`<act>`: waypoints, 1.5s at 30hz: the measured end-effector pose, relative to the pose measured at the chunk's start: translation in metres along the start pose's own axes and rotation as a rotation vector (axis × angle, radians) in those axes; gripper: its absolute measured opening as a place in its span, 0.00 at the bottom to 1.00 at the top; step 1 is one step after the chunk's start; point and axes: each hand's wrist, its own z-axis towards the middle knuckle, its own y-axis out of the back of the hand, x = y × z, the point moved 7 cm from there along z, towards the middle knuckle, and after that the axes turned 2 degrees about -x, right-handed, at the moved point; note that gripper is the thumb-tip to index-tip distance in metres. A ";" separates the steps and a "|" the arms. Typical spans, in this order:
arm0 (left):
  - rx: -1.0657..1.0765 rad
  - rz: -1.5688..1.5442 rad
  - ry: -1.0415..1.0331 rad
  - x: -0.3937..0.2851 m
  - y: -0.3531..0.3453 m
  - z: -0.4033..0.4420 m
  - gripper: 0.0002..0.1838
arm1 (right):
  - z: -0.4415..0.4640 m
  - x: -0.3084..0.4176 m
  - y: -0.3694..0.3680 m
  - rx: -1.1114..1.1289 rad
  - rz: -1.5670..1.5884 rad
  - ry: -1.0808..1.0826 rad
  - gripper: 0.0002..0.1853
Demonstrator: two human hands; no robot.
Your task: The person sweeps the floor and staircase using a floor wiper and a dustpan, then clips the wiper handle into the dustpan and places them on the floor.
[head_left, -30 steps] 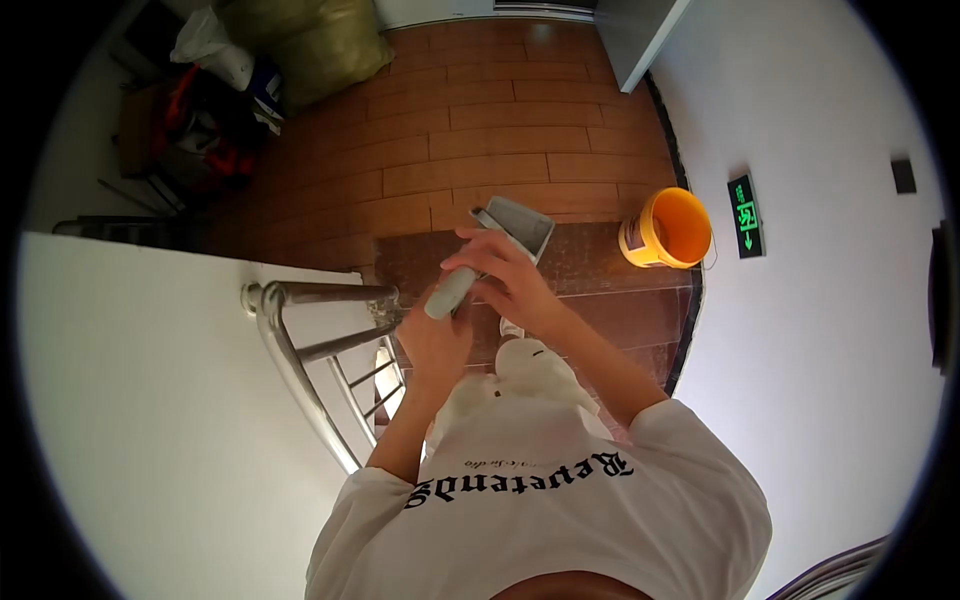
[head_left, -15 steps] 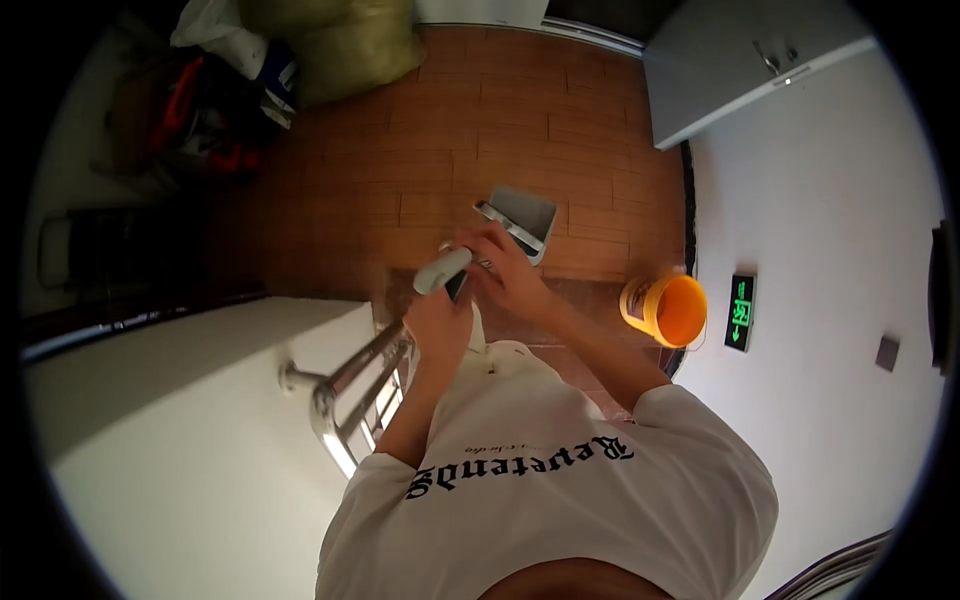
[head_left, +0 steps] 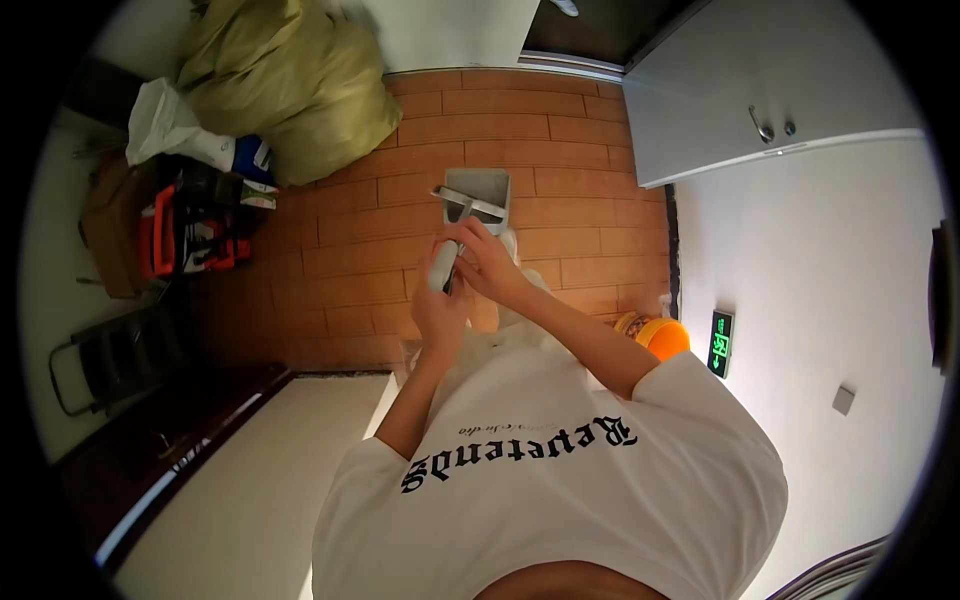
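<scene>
My left hand is closed around a pale grey, rounded handle with a dark part under it. My right hand is just beside it, fingers wrapped round a thin grey shaft. Beyond my hands is a grey dustpan with raised sides. Across it lies a narrow silver bar, like a squeegee head, which the shaft seems to meet. My fingers hide where handle and shaft join, so I cannot tell whether they are one tool.
Right of my legs stands an orange-yellow bucket, partly behind my arm. Large olive sacks, a red-orange item and a folded step ladder line the left side. A grey door is at upper right.
I have moved forward over the tiled floor; the metal handrail has left view. The bucket now sits nearer my right arm. Both hands keep hold, and the pale handle points more upright.
</scene>
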 end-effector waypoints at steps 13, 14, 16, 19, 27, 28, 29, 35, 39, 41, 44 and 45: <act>-0.255 -0.009 -0.048 -0.039 -0.073 0.357 0.30 | 0.352 -0.158 0.055 0.121 0.016 0.014 0.19; -0.263 -0.012 -0.033 -0.038 -0.075 0.382 0.30 | 0.377 -0.165 0.056 0.113 0.027 0.011 0.20; -0.285 -0.236 0.020 -0.031 -0.081 0.426 0.32 | 0.418 -0.182 0.053 0.168 0.040 -0.027 0.20; -0.224 -0.209 0.041 -0.019 -0.090 0.490 0.34 | 0.482 -0.234 0.049 0.205 0.003 -0.001 0.19; -0.240 -0.197 0.012 0.020 -0.098 0.616 0.39 | 0.587 -0.300 0.021 0.250 0.052 -0.076 0.18; -0.243 -0.199 0.021 0.025 -0.102 0.628 0.39 | 0.598 -0.309 0.020 0.212 0.155 -0.111 0.17; -0.224 -0.138 0.001 0.032 -0.106 0.636 0.39 | 0.605 -0.318 0.018 0.175 0.258 -0.148 0.17; -0.192 -0.106 0.059 0.058 -0.132 0.709 0.37 | 0.656 -0.429 -0.002 0.301 0.271 -0.308 0.15; -0.138 -0.009 0.197 0.075 -0.144 0.728 0.38 | 0.660 -0.467 -0.008 0.315 0.302 -0.336 0.14; -0.157 -0.004 0.139 0.083 -0.148 0.742 0.38 | 0.660 -0.491 -0.011 0.280 0.360 -0.453 0.15; -0.132 -0.002 0.089 0.094 -0.152 0.757 0.37 | 0.676 -0.497 -0.006 0.268 0.298 -0.325 0.17; -0.099 -0.006 0.094 0.094 -0.153 0.761 0.36 | 0.678 -0.496 -0.002 0.273 0.299 -0.331 0.17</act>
